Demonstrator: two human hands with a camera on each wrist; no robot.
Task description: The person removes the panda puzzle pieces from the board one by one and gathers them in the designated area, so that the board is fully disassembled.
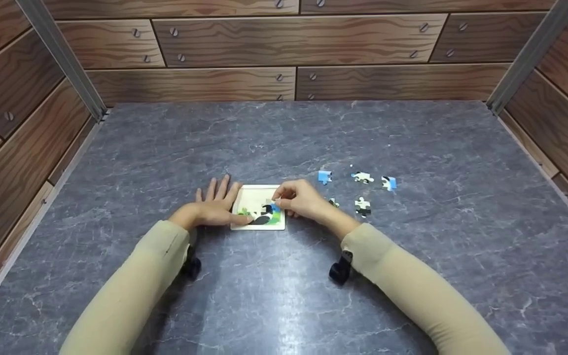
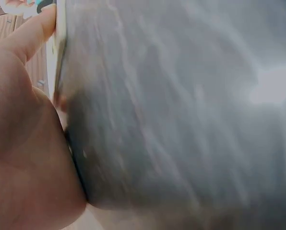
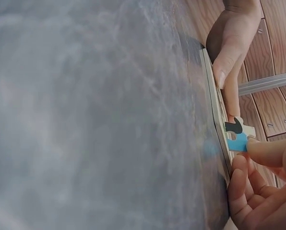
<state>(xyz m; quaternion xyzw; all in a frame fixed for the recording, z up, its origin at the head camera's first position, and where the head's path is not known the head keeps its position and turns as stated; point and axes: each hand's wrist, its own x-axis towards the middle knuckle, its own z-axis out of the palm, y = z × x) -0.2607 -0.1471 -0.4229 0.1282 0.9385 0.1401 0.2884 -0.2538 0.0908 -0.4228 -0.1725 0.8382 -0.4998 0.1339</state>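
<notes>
Your right hand pinches a blue-black-white jigsaw piece, tilted over the puzzle tray's right side (left hand spread, thumb on tray); pressing crookedly could dislodge fitted pieces.

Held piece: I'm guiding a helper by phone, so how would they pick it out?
On the grey table lies a pale frame. At its right side, the right hand pinches the piece. It is blue, black and cream, the only one held; loose pieces lie farther right.

Head view high, wrist views close.
</notes>
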